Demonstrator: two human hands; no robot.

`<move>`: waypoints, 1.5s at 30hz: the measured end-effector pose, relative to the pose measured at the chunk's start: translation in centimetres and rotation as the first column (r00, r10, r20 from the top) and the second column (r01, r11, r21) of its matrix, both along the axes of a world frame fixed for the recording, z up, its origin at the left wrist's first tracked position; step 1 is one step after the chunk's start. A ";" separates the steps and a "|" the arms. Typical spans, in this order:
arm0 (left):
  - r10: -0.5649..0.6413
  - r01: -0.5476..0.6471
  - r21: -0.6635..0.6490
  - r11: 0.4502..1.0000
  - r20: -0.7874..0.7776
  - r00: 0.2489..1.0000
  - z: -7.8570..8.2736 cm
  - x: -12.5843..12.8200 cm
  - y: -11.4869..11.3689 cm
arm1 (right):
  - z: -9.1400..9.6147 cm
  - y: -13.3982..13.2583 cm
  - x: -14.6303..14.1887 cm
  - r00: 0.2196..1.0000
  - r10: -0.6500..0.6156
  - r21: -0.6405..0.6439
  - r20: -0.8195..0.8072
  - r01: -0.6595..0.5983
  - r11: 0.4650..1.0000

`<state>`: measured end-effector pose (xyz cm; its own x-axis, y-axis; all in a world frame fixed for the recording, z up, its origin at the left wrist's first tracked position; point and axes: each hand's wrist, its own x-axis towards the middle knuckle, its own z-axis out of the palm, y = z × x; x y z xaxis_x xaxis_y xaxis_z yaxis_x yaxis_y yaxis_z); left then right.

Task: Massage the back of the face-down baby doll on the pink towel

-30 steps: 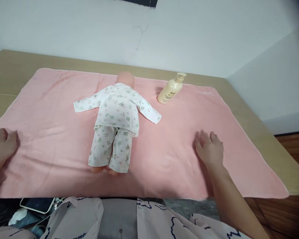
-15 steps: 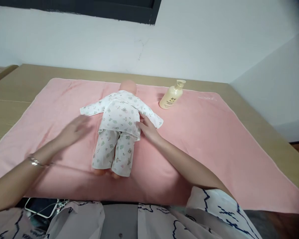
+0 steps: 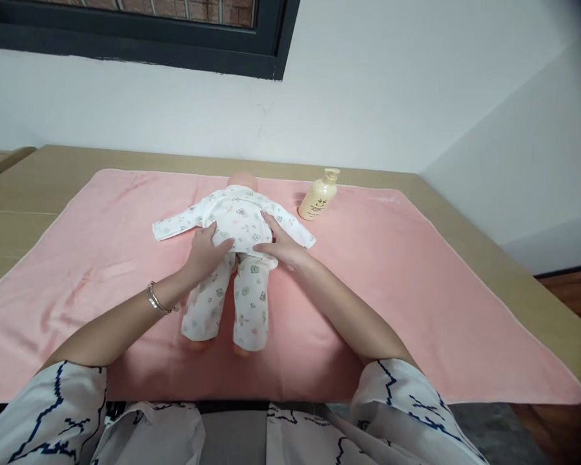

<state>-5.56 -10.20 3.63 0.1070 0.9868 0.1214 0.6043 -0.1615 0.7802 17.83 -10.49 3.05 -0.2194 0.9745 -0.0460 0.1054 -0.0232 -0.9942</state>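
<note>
A baby doll point(image 3: 239, 226) in a white printed top and matching trousers point(image 3: 250, 303) lies on a pink cloth point(image 3: 392, 310). Its bald head is at the far side, with no face visible, and its feet are toward me. My left hand point(image 3: 206, 252) grips the left side of its waist, thumb across the top. On the opposite side, my right hand point(image 3: 283, 242) clasps the waist below the sleeve, thumb also over the cloth of the top. Both hands' fingertips are partly hidden beside the torso.
A cream pump bottle point(image 3: 318, 196) stands on the cloth to the right of the doll's head. The cloth covers most of a wooden table point(image 3: 68, 165), which meets a white wall point(image 3: 358, 97). A dark window frame point(image 3: 174, 55) is set above.
My left hand has moved right from beside the doll onto its waist and closed there. The doll's legs are now further apart. The view has tilted up slightly.
</note>
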 end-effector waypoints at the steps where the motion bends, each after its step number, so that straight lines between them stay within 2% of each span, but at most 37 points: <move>1: 0.022 -0.021 -0.037 0.999 0.012 1.000 0.4 0.0 -0.3 | 0.6 -0.2 0.1 1.000 0.004 0.002 0.011 -0.004 1.000; 4: 0.040 -0.031 -0.119 0.992 0.070 0.997 1.3 0.0 -0.9 | 1.7 -0.7 0.6 0.999 0.031 -0.021 0.041 -0.030 0.999; 7: 0.022 -0.004 -0.141 0.990 0.128 0.992 1.0 0.4 -1.3 | 1.2 -1.0 1.5 0.997 0.051 -0.010 0.060 -0.051 0.999; 13: -0.018 0.027 -0.069 0.997 0.131 0.991 -2.1 1.4 -1.8 | -2.0 -1.1 3.0 0.980 0.002 0.114 0.197 -0.025 0.993; 19: -0.088 0.091 -0.073 0.993 0.046 0.995 -4.6 0.5 -1.8 | -3.5 -1.2 2.3 0.948 -0.067 0.172 0.311 0.014 0.985; 21: -0.100 0.102 -0.075 0.992 0.031 0.995 -5.0 0.2 -1.9 | -3.8 -2.1 1.6 0.913 -0.127 0.218 0.388 0.043 0.975; 26: -0.173 0.173 -0.070 0.982 0.007 0.985 -5.2 -0.4 -2.5 | -5.2 -6.1 0.0 0.757 -0.267 0.346 0.596 0.058 0.936; 29: -0.221 0.222 -0.093 0.971 0.019 0.975 -5.3 -1.0 -3.4 | -6.3 -7.9 0.1 0.725 -0.290 0.422 0.625 -0.002 0.906; 33: -0.286 0.287 -0.104 0.952 0.028 0.958 -5.3 -2.0 -4.6 | -6.8 -8.4 0.7 0.680 -0.273 0.479 0.681 -0.130 0.868; 39: -0.301 0.301 -0.021 0.953 -0.024 0.953 -5.9 -2.4 -4.5 | -6.4 -8.0 0.6 0.670 -0.342 0.544 0.658 -0.110 0.832; 42: -0.248 0.248 0.103 0.963 -0.013 0.969 -6.7 -2.7 -3.6 | -6.5 -8.1 0.5 0.687 -0.389 0.587 0.614 -0.068 0.807; 45: -0.207 0.213 0.269 0.939 -0.051 0.977 -7.4 -3.2 -2.8 | -6.9 -8.2 0.7 0.675 -0.456 0.633 0.581 -0.022 0.774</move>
